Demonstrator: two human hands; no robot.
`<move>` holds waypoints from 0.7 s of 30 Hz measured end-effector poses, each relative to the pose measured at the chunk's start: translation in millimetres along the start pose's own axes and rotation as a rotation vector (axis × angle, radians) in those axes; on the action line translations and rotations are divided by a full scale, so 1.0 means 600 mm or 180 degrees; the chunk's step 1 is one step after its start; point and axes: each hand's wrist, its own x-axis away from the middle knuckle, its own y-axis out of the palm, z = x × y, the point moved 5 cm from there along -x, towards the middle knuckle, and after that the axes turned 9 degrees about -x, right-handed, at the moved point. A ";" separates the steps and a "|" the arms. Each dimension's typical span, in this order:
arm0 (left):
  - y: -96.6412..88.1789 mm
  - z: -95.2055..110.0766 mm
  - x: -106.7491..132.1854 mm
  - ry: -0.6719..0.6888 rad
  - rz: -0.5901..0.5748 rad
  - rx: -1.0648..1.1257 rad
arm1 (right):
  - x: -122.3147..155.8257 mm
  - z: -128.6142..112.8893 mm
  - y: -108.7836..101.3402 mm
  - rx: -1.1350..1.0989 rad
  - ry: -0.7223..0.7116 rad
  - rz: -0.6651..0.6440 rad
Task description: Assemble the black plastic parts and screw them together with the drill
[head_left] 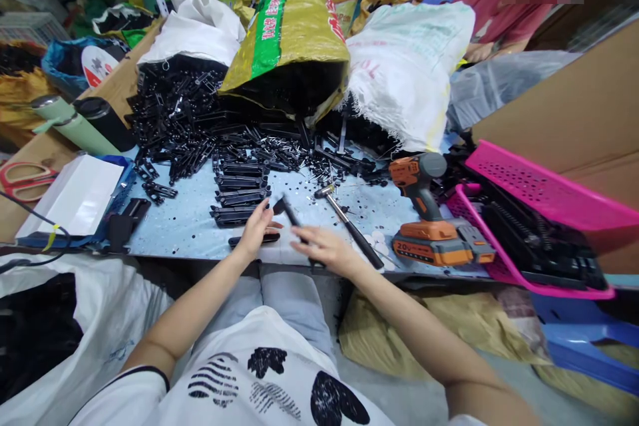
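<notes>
My right hand (327, 249) has its fingers closed around a long narrow black part (291, 212), which slants up and left from them. Facing it, my left hand (257, 229) has its fingers stretched out and apart, the tips close to the upper end of that part; I cannot tell whether they touch it. Below the left fingers another black part (271, 237) lies at the table edge. Just beyond my left hand is a row of several black assembled pieces (242, 183). A hammer (352, 226) with a black grip rests to the right of my right hand.
An orange cordless drill (424, 213) stands on the blue table, beside a pink basket (544, 193) of black parts. Piled black parts (174, 113) and scattered pins spread below a yellow sack (294, 20). Left are cups (102, 123), a white box (82, 193) and scissors (27, 176). Another person (514, 13) is behind.
</notes>
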 end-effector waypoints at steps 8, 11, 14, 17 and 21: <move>0.008 0.021 0.031 0.1042 0.0242 -0.0574 | -0.028 -0.002 0.063 -0.2389 0.1990 0.0043; -0.001 0.020 0.031 0.1316 -0.0157 -0.1269 | -0.017 0.000 0.058 -0.1794 0.1960 -0.0578; -0.011 0.006 0.024 0.1277 -0.0675 -0.2808 | -0.002 0.008 0.050 -0.0443 0.1579 -0.0884; -0.004 -0.008 0.027 0.1288 -0.1122 -0.3979 | 0.008 0.022 0.065 0.0454 0.1450 -0.1111; 0.010 -0.006 0.039 0.1536 -0.1066 -0.4487 | 0.003 0.022 0.079 0.1029 0.1497 -0.0946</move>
